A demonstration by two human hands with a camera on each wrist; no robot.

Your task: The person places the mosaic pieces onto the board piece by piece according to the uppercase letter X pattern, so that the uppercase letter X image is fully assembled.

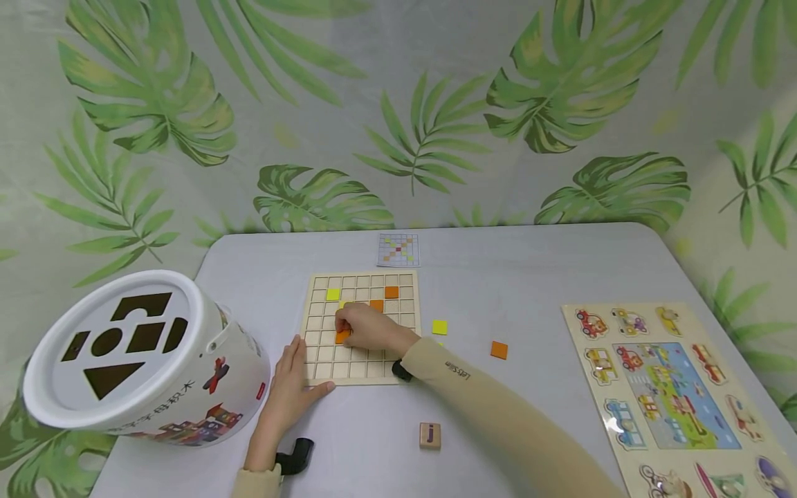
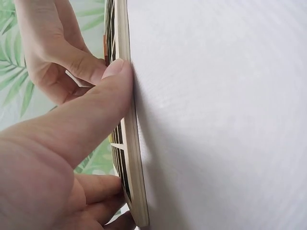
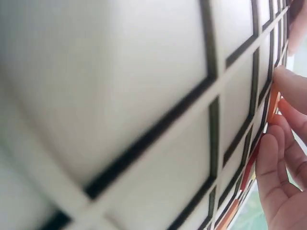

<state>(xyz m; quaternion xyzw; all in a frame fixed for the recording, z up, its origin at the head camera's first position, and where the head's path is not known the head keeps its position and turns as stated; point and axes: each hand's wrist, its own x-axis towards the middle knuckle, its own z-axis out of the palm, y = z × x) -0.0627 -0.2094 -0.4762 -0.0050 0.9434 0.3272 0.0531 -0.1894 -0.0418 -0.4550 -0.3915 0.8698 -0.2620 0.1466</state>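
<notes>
Our right hand (image 1: pixel 367 328) pinches an orange tile (image 1: pixel 342 337) over the wooden grid board (image 1: pixel 360 328).

The tile sits left of the board's centre. Our left hand (image 1: pixel 292 384), fingers straight, braces the board's edge at seven o'clock. A loose orange tile (image 1: pixel 499 350) lies at three o'clock, a white bucket (image 1: pixel 146 356) at nine.

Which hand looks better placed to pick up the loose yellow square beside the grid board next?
Probably the right hand: it works on the side of the wooden grid board where the yellow square lies. The left hand steadies the board's opposite edge.
</notes>
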